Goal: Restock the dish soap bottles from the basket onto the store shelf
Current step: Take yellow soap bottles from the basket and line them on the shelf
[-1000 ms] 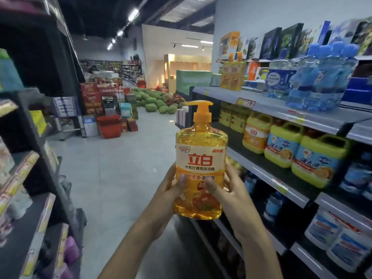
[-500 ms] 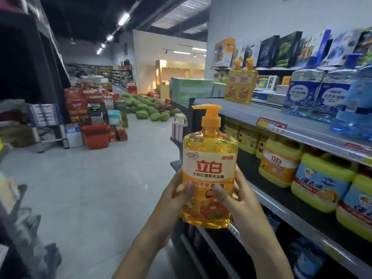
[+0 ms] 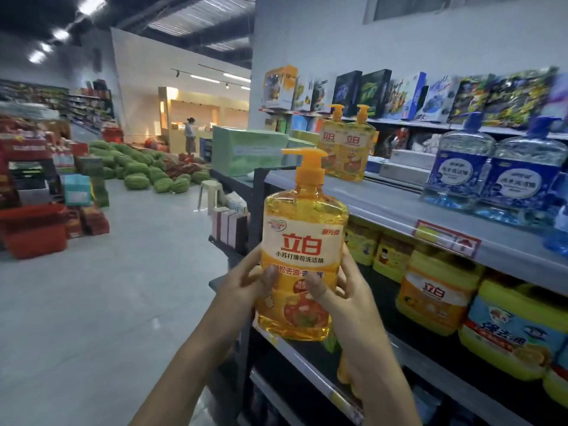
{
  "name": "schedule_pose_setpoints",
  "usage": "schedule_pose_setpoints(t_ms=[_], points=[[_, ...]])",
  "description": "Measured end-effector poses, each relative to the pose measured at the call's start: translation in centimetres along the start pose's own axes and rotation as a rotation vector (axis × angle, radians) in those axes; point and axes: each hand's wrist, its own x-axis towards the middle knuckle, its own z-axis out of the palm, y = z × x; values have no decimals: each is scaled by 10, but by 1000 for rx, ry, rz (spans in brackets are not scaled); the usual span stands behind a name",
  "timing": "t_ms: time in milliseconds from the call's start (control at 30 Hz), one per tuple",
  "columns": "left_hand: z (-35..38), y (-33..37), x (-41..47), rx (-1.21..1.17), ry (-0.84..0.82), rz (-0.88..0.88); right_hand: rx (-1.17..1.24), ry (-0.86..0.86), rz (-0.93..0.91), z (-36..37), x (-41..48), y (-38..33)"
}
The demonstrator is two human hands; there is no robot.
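Amber soap (image 3: pixel 304 210) fills the upright pump bottle (image 3: pixel 302 250), left grip (image 3: pixel 246 287) and right grip (image 3: pixel 349 302) curled round it.

Grey floor (image 3: pixel 107 302), white wall (image 3: pixel 399 41), ceiling lights (image 3: pixel 61 34); watermelons (image 3: pixel 138 179) piled before what looks like a lit alcove (image 3: pixel 203 110).

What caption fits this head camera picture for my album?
Left hand and right hand hold an orange soap bottle beside the store shelf.

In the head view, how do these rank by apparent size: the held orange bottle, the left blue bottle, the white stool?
1. Held orange bottle, largest, but nearest the camera.
2. Left blue bottle.
3. White stool, smallest, but farthest away.
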Motion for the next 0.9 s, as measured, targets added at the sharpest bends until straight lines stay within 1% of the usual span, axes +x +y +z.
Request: schedule_pose_setpoints(t_ms=[233,400,667,900], points=[[-24,-21,97,-31,-161,-11,-18,122,5,4,76,20],[-27,-29,172,-29,-219,56,22,193,-49,1,139,38],[-14,-15,281,-48,-333,151,24,314,-160,-19,235,41],[20,-4,342,-71,-449,258,-76,447,-195,-49,275,18]])
